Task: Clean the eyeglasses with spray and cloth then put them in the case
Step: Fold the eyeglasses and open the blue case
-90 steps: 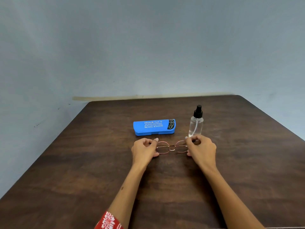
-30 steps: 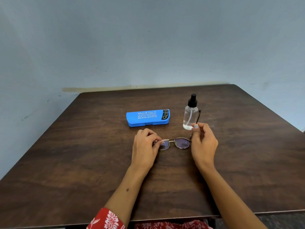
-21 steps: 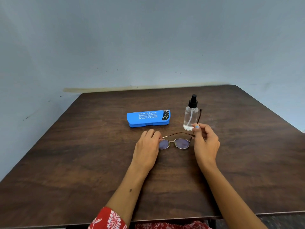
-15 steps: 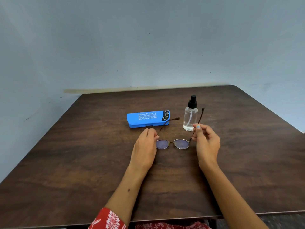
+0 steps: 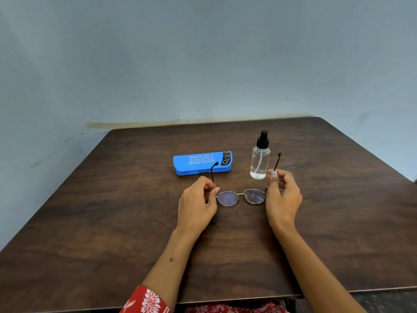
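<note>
So here's my view from the head cam: I've got the eyeglasses (image 5: 241, 197) held between both hands over the middle of the dark wooden table (image 5: 338, 222). My left hand (image 5: 197, 203) is pinching the left temple arm with curled fingers, and my right hand (image 5: 283, 195) is pinching the right temple arm the same way. The hands are apart, one on each side of the frame. Both temple arms are unfolded and point away from me, toward the far side, tips sticking up past my fingers. The lenses face me and have a faint purple tint. I can't really tell if the frame is touching the table or sitting just above it.

Just past my left hand is the blue glasses case (image 5: 202, 163), closed, lying flat with white print on the lid. To its right, just beyond my right hand, the clear spray bottle (image 5: 260, 158) stands upright with its black nozzle on top. Near edge of the shot shows a bit of my red patterned sleeve (image 5: 146, 300).
</note>
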